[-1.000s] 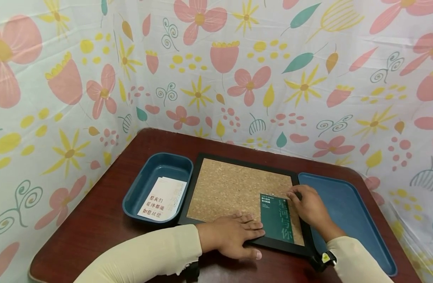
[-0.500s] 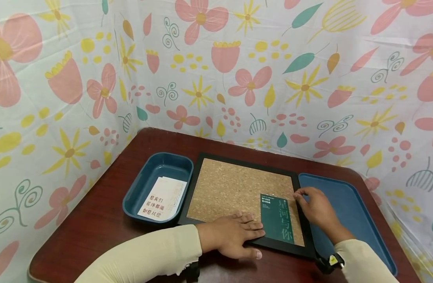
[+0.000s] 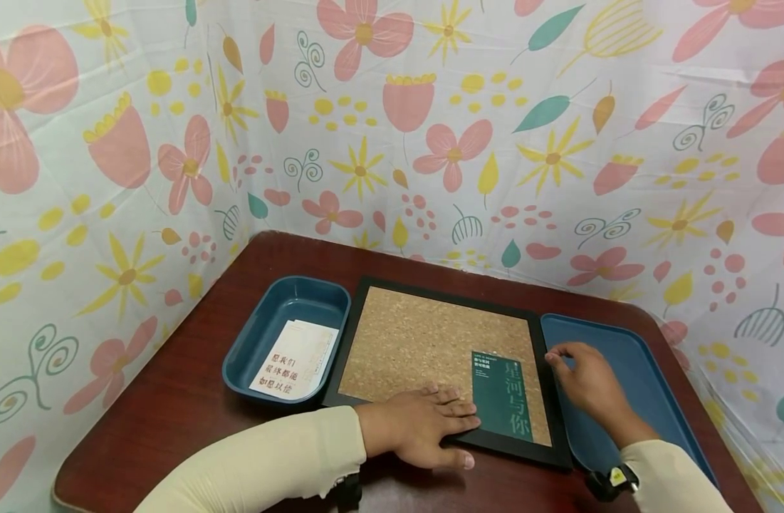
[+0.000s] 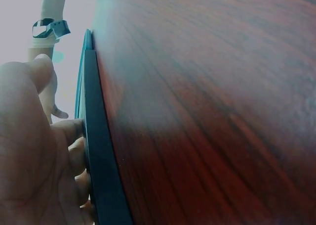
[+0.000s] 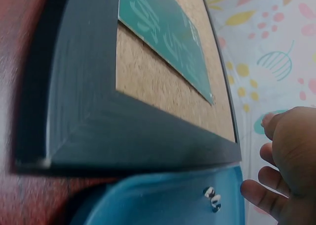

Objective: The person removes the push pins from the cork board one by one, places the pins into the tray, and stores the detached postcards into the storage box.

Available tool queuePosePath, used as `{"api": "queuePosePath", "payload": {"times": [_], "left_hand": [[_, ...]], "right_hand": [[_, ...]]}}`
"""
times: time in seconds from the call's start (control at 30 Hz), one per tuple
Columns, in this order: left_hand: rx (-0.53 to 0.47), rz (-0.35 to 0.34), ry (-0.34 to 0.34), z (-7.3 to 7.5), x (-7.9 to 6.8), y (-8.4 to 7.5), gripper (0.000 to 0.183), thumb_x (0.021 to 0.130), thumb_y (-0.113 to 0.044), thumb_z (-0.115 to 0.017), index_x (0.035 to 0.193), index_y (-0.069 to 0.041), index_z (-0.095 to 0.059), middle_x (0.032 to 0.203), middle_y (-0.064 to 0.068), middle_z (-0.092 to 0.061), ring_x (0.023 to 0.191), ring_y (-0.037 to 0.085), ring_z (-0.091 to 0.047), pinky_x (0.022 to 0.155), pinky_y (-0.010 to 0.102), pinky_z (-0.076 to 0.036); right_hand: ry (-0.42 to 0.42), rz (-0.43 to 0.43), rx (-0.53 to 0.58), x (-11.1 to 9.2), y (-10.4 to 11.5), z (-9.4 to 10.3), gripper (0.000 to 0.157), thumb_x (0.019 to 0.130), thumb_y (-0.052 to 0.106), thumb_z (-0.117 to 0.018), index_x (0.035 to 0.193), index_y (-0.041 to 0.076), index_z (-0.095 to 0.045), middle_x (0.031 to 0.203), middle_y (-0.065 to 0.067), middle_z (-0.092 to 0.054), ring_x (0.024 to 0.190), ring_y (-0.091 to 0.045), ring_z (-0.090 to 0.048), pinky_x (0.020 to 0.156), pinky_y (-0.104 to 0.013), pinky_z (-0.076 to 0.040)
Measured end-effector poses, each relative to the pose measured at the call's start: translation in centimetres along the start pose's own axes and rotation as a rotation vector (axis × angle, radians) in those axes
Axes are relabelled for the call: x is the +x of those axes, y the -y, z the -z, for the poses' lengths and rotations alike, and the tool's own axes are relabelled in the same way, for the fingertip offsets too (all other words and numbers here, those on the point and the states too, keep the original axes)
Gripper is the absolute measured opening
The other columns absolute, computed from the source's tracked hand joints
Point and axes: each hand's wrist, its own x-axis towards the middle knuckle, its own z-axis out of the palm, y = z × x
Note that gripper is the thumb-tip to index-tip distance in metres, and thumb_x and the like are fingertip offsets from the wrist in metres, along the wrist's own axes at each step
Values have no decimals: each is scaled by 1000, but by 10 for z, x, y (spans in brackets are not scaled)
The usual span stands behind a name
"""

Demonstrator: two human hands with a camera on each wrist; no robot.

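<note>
My left hand (image 3: 424, 427) lies flat across the front edge of a black-framed cork board (image 3: 436, 320), its fingers straight on the cork and frame. Its fingertips reach the left edge of a dark green card (image 3: 499, 395) with pale writing, which lies on the cork near the front right corner. At the top of that card is something tiny, too small to tell. My right hand (image 3: 584, 377) hovers just right of the frame, over a flat blue tray (image 3: 622, 356). In the right wrist view, its fingers are loosely bent, with nothing between them.
Left of the board stands a deeper blue tray (image 3: 289, 299) holding white cards (image 3: 295, 360) with red writing. Small shiny metallic pieces (image 5: 212, 199) lie in the right tray. Everything stands on a reddish-brown table (image 3: 167, 399), with a flowered cloth (image 3: 392, 142) behind.
My right hand has drawn back from the green card's upper right corner, across the frame, to above the right tray. The left hand and the card have stayed in place.
</note>
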Motion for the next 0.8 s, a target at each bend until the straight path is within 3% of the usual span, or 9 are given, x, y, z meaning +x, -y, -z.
{"api": "queuePosePath", "payload": {"times": [0.13,0.37,0.8], "left_hand": [[-2,0,1,-1,1,1,71,100,-74,-20,163,-42,-16,167,-23,-6,154,6,1,125,34,-3],[-5,11,3,0,0,1,69,100,-74,-22,162,-44,-16,166,-25,-6,154,5,2,125,33,-4],[3,13,10,0,1,1,69,100,-74,-21,162,-44,-16,166,-25,-6,154,4,1,125,33,-4]], "right_hand": [[-13,-6,-5,-3,-4,3,20,104,19,-63,109,0,-69,113,-26,-62,93,-37,-58,68,-51,-48],[-8,-36,-8,-7,-12,6,23,104,21,-63,109,-1,-70,115,-28,-61,100,-43,-57,73,-57,-48],[-12,-43,-6,-11,-30,11,26,106,26,-60,107,2,-71,113,-25,-61,96,-39,-58,69,-54,-48]]}}
